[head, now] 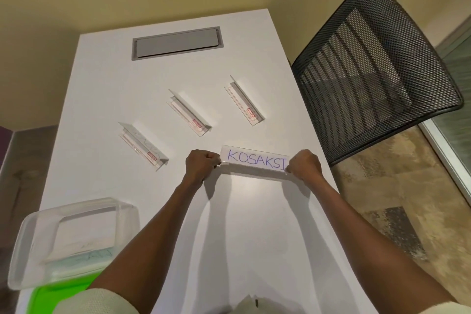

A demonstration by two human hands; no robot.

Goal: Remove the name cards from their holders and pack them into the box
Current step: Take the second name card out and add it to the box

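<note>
A clear acrylic holder with a white name card (pixel 256 160) reading "KOSAKSI" stands on the white table (pixel 102 79) near its right edge. My left hand (pixel 201 164) grips its left end and my right hand (pixel 304 164) grips its right end, both with fingers closed. Three other clear holders lie flat farther back: the left holder (pixel 144 146), the middle holder (pixel 190 113), the right holder (pixel 244 100). A clear plastic box (pixel 74 239) sits at the near left corner, with a card showing faintly inside.
A grey cable hatch (pixel 177 43) is set into the table's far end. A black mesh chair (pixel 374 71) stands close to the table's right side. A green lid (pixel 63 296) lies under the box's near edge.
</note>
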